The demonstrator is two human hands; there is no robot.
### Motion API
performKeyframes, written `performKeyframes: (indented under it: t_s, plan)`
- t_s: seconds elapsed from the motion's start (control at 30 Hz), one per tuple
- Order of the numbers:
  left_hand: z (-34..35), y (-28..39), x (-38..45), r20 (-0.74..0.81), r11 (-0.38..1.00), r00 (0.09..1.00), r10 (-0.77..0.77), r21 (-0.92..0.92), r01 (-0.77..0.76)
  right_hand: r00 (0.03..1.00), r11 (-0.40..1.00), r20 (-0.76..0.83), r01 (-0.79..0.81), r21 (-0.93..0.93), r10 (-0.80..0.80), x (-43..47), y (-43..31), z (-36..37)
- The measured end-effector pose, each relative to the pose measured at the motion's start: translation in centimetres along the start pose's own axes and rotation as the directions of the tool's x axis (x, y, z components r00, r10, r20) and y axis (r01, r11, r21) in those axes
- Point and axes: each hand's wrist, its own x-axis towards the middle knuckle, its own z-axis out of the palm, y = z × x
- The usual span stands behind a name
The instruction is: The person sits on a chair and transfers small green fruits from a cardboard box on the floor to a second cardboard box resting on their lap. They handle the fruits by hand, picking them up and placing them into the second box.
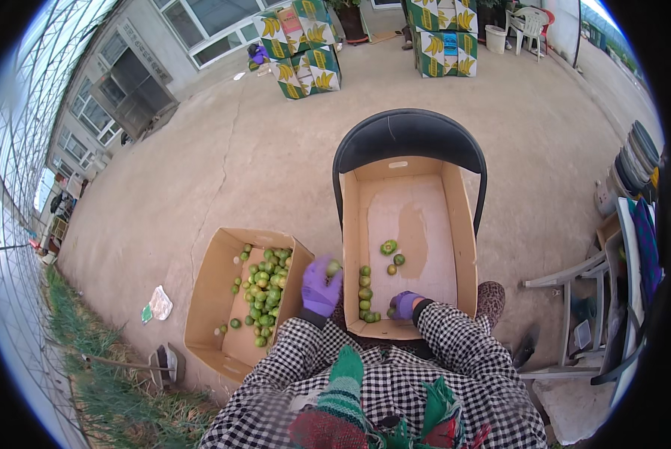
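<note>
My left hand (320, 289), in a purple glove, has a green tomato (333, 268) at its fingertips, slightly blurred, between two cardboard boxes. Inside the right cardboard box (466, 258), my right hand (406, 305), gloved alike, grips another green tomato (391, 312), mostly hidden by the fingers. Along that box's left wall runs a row of green tomatoes (365, 293), turning the near corner. A larger ribbed tomato (388, 247) and two small ones (395, 264) lie loose on its floor. The left cardboard box (209, 320) holds a heap of green tomatoes (265, 286).
A black-backed chair (408, 132) carries the right box. Stacked banana cartons (307, 70) stand ahead, with more cartons (446, 53) to their right. At right are a grey frame (571, 314) and stacked buckets (633, 163). Green plants (99, 359) and a broom-like tool (166, 363) border the left.
</note>
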Motion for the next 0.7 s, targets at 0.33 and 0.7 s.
performKeyframes:
  t_s: [0.33, 0.7]
  plan:
    - [-2.7, -19.0, -1.4, -0.029, 0.702, 0.732, -0.68, 0.26, 0.663, 0.999, 0.999, 0.029, 0.029, -0.031, -0.028, 0.2, 0.0, 0.0]
    - [-2.4, -12.2, -0.2, -0.309, 0.895, 0.94, -0.146, 0.363, 0.259, 0.999, 0.998, -0.009, 0.038, 0.055, -0.038, 0.3, 0.5, 0.0]
